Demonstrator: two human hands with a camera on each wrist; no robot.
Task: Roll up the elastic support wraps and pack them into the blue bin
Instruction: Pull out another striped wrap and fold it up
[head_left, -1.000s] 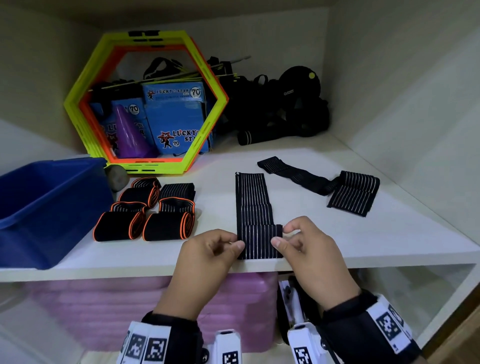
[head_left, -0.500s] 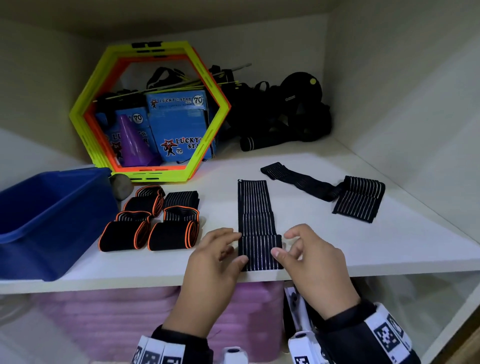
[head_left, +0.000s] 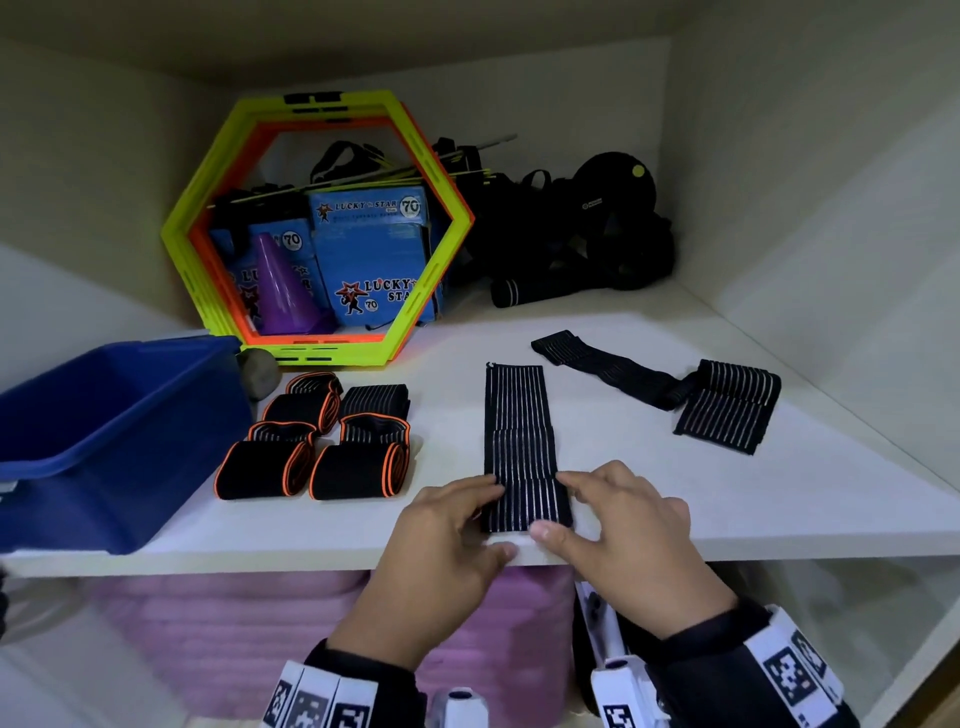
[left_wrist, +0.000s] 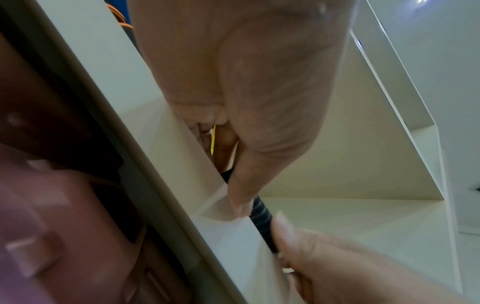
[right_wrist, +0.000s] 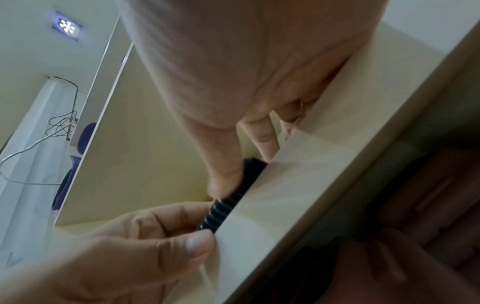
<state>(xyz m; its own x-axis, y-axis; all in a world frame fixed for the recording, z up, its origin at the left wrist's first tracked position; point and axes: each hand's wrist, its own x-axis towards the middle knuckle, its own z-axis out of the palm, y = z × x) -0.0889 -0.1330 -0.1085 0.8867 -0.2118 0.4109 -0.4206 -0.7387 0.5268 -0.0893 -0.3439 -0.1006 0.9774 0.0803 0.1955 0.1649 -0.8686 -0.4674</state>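
Pinching the near end of a striped wrap (head_left: 521, 452) with left hand (head_left: 447, 540) and right hand (head_left: 623, 525), apparently to start a roll.

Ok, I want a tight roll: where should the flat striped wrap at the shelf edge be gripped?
Probably at the near end of the flat striped wrap, coming from the shelf's front edge. It lies lengthwise away from the person, so the left hand and right hand at the near corners can roll it away.
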